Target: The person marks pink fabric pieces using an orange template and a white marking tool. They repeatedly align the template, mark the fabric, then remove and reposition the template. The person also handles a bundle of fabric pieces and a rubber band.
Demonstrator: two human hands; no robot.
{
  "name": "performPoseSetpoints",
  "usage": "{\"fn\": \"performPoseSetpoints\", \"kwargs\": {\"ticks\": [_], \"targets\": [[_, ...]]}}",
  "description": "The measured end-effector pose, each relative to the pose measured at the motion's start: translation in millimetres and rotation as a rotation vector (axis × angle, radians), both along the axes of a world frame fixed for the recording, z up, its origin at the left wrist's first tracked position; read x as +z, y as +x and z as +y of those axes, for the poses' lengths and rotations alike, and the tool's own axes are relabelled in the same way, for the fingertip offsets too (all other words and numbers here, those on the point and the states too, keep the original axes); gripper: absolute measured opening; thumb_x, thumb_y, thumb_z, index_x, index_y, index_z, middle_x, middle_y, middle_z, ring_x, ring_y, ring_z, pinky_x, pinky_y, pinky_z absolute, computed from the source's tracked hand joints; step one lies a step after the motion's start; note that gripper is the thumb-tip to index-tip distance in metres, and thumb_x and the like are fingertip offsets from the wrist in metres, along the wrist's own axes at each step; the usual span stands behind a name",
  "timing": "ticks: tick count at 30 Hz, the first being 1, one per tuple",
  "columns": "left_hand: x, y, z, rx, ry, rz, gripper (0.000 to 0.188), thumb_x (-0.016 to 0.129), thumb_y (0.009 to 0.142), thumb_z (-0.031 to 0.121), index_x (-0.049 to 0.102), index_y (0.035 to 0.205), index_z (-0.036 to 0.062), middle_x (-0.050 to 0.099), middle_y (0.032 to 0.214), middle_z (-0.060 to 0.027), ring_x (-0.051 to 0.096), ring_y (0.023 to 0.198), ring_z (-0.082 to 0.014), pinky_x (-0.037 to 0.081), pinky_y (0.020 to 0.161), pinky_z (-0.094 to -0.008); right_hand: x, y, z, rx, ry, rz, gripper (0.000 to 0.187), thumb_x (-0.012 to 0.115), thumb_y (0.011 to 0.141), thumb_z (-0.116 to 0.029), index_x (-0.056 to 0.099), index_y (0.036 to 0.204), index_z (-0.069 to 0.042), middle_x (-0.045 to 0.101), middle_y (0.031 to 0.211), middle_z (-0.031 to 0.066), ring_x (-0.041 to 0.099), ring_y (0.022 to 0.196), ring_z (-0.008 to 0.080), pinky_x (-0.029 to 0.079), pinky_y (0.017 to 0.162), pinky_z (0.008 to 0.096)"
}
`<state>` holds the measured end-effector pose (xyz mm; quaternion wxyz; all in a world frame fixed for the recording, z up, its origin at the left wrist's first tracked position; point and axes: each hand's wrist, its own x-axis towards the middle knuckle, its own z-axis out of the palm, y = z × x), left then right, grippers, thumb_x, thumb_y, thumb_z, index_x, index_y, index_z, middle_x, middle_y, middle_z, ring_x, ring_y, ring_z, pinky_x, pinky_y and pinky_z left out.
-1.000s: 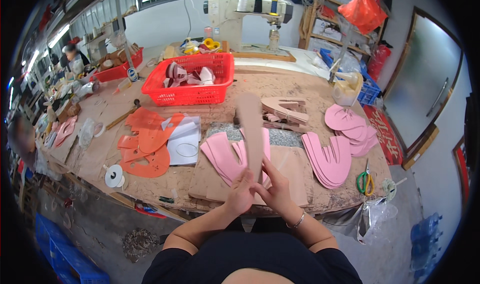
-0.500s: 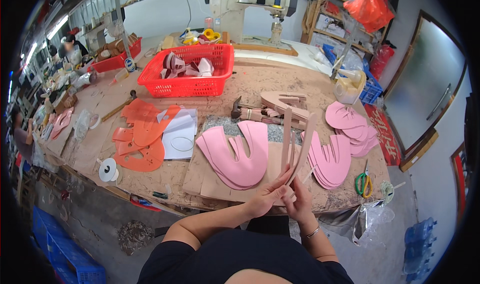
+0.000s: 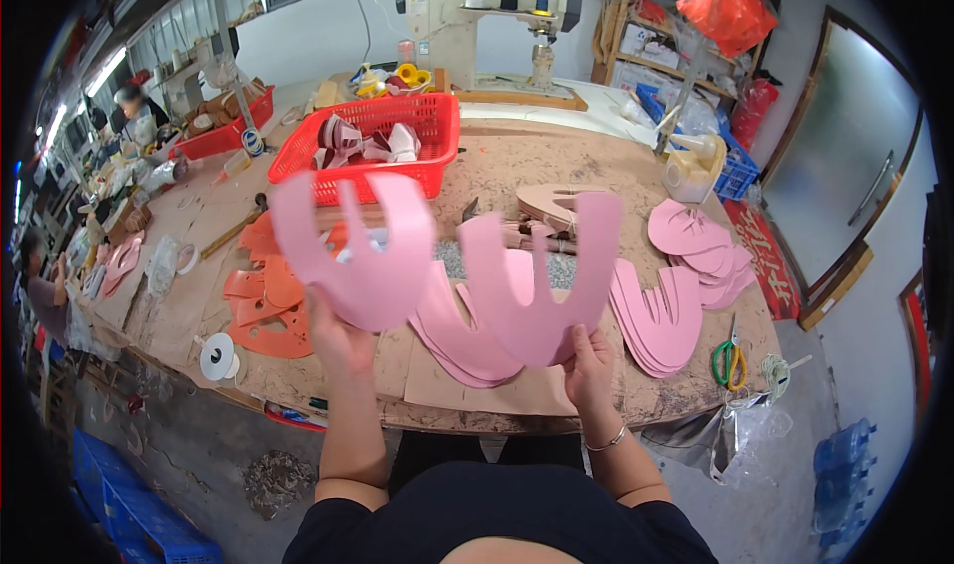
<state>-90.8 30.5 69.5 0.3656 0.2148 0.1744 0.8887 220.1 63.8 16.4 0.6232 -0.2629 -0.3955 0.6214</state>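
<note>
My left hand (image 3: 343, 339) is closed on the lower left edge of a pink U-shaped cut piece (image 3: 383, 288) with a prong in its middle, raised above the table and slightly blurred. A second pink cut piece (image 3: 537, 327) of like shape is upright in my right hand (image 3: 590, 367), thumb on its face near the lower edge. The two pieces are apart. Behind and below them lies a stack of pink pieces (image 3: 452, 343), partly hidden. Right of my right hand sits another stack of pink pieces (image 3: 658, 343), with a fanned pink pile (image 3: 711, 256) beyond it.
Orange cut pieces (image 3: 273, 311) lie at left near a white spool (image 3: 216, 356). A red basket (image 3: 437, 152) with folded parts stands behind, before a sewing machine (image 3: 452, 42). Scissors (image 3: 730, 363) lie at the right edge, and a glue bottle (image 3: 691, 174) stands farther back.
My hands were together, holding the pieces edge-on. They have moved apart, the left one up and leftward, each with a pink piece now turned face-on.
</note>
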Motion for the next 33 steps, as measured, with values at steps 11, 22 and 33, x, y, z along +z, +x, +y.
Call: {"fn": "performPoseSetpoints", "kwargs": {"ticks": [11, 22, 33], "targets": [[-35.0, 97.7, -4.7, -0.511, -0.064, -0.173, 0.039, 0.044, 0.107, 0.034, 0.049, 0.138, 0.0105, 0.059, 0.132, -0.0065, 0.058, 0.121, -0.0222, 0.047, 0.105, -0.0453, 15.0, -9.7, -12.6, -0.009, 0.038, -0.331, 0.053, 0.064, 0.097, -0.014, 0.043, 0.143, 0.003, 0.060, 0.128, 0.0110, 0.059, 0.116, 0.0183, 0.047, 0.100, 0.0325], [-48.9, 117.3, -4.4, -0.104, -0.166, 1.488, 0.036, 0.068, 0.090, 0.008, 0.063, 0.125, 0.0021, 0.063, 0.131, -0.0148, 0.055, 0.128, -0.0317, 0.043, 0.107, -0.0366, -39.7, 203.9, 34.3, -0.907, 0.118, -1.267, 0.056, 0.070, 0.091, -0.009, 0.046, 0.140, 0.005, 0.060, 0.128, 0.0185, 0.059, 0.116, 0.0315, 0.046, 0.101, 0.0396], [-65.0, -75.0, -47.1, 0.460, -0.971, 1.447, 0.031, 0.069, 0.086, 0.014, 0.067, 0.115, 0.0025, 0.067, 0.116, -0.0158, 0.062, 0.110, -0.0330, 0.048, 0.095, -0.0410, 4.1, 54.4, 6.8, -0.217, 0.282, -0.462, 0.041, 0.043, 0.107, -0.022, 0.045, 0.140, 0.002, 0.053, 0.141, 0.0182, 0.070, 0.100, 0.0241, 0.058, 0.079, 0.0272]]}}
